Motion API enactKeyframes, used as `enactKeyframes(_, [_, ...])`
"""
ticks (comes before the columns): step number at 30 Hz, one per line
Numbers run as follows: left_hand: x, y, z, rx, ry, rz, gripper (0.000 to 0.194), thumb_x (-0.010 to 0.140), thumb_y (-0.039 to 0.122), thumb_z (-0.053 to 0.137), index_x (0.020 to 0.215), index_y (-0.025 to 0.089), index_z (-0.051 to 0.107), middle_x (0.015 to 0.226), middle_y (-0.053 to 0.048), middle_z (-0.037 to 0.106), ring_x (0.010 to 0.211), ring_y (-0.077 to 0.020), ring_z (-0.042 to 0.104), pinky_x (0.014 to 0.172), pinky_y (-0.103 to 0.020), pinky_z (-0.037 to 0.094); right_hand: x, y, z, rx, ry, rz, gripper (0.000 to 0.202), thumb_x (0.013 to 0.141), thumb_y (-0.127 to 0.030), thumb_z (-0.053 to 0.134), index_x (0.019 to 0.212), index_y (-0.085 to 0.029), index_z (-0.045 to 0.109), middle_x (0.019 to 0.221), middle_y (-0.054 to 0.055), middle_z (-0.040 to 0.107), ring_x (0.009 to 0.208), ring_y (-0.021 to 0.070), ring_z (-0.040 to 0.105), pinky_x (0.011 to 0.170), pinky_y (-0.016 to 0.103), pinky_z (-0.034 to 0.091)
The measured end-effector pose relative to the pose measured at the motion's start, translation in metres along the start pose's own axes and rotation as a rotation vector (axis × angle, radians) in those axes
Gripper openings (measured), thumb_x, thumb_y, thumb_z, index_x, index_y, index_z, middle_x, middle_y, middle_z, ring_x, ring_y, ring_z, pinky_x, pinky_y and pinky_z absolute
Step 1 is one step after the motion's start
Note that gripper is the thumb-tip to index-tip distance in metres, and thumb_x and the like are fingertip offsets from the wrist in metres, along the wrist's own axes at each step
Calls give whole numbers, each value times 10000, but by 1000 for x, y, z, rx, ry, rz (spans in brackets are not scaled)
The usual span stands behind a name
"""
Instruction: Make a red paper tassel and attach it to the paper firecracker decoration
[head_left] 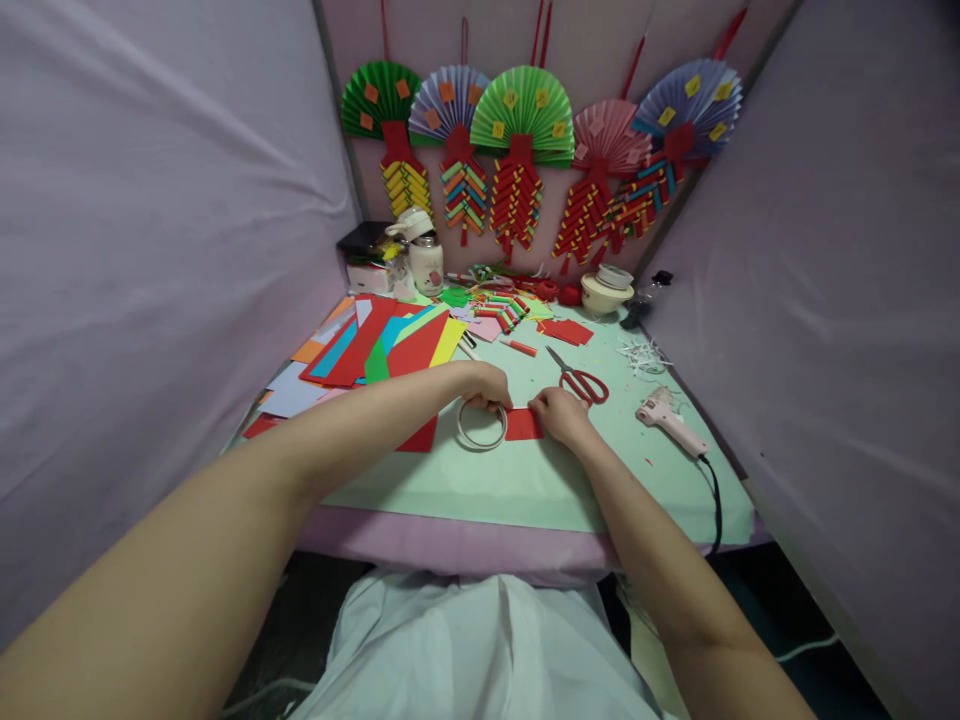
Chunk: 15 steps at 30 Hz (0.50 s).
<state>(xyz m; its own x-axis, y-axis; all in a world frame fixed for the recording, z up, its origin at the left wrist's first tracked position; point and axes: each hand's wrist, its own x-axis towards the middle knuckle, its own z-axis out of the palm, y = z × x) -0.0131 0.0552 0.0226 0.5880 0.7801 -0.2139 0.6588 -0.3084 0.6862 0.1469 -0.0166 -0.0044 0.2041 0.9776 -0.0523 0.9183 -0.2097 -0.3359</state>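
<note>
My left hand point(487, 385) grips the tape point(478, 446), my curled right hand point(561, 412) touching the card point(523, 425) between them. Scissors point(568, 371) crowd my right hand's far side, sheets point(361, 345) left, glue gun point(674, 424) right

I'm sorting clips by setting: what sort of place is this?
Probably a small papercraft workspace: a glue gun and red-handled scissors lie on the table, and pleated paper fans hang behind it.
</note>
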Motion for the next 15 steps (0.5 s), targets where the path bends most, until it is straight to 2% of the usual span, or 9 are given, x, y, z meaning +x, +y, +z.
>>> enactKeyframes(15, [-3,10,-1,20,-64,-83,180,687,344,577,609,186,541,518,-12,523,621,-153,450,586,-265,331,3,-1,-2,-47,-33,10,276,812,-343,481,704,-170,668,773,91,673,780,221,578,683,317,306])
